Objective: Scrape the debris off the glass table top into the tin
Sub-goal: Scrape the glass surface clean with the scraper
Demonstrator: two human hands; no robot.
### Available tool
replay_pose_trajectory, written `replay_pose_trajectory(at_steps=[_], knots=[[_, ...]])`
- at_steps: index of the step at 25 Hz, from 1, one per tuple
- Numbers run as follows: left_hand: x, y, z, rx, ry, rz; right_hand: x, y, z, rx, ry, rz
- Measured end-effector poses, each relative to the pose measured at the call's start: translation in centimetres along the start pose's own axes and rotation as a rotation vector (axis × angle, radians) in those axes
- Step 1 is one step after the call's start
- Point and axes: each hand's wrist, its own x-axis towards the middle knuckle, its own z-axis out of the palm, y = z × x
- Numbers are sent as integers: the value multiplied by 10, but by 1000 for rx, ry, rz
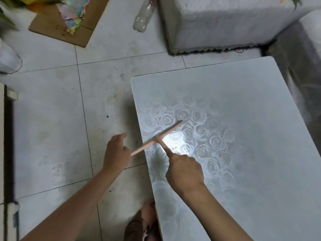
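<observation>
**Q:** What is held, and where?

**A:** The scraper [157,138] is gripped by its stem in the right hand [184,169], the fingers being curled round it; its bar is laid slantwise across the left edge of the table top [243,119], at lower centre of the frame; one end overhangs the floor [52,119]. The left hand [116,153] is held off the edge, over the floor, fingers loosely curled; nothing is seen in it; whether the bar's end is touched by it cannot be told.

**Q:** Where are the tin and the debris?

**A:** No tin is seen in the frame; the debris can hardly be made out, since a glare is thrown on the glass just beside the bar.

**Q:** How is the stroke best made?

**A:** It is judged that the tin should be set under the left edge before anything is pushed over it; otherwise the debris would probably be dropped on the floor. The bar should be laid flat along its whole length; light, even pressure is advised, since glass is likely to be slick; overlapping strokes should be drawn toward that edge.
</observation>
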Motion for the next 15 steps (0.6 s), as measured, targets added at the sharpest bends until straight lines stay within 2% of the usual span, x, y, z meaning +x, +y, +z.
replay_pose_trajectory(at_steps=[4, 10, 12, 15], knots=[[-12, -13, 8, 51, -76, 13, -49, 42, 19, 6, -105, 55], [-27, -9, 14, 120, -124, 102, -8, 29, -5, 35, 1, 90], [-26, -7, 16, 143, -143, 104, -15, 37, 9, 58, -28, 127], [-30, 4, 21, 180, -202, 121, -52, 67, 28, 96, 2, 61]])
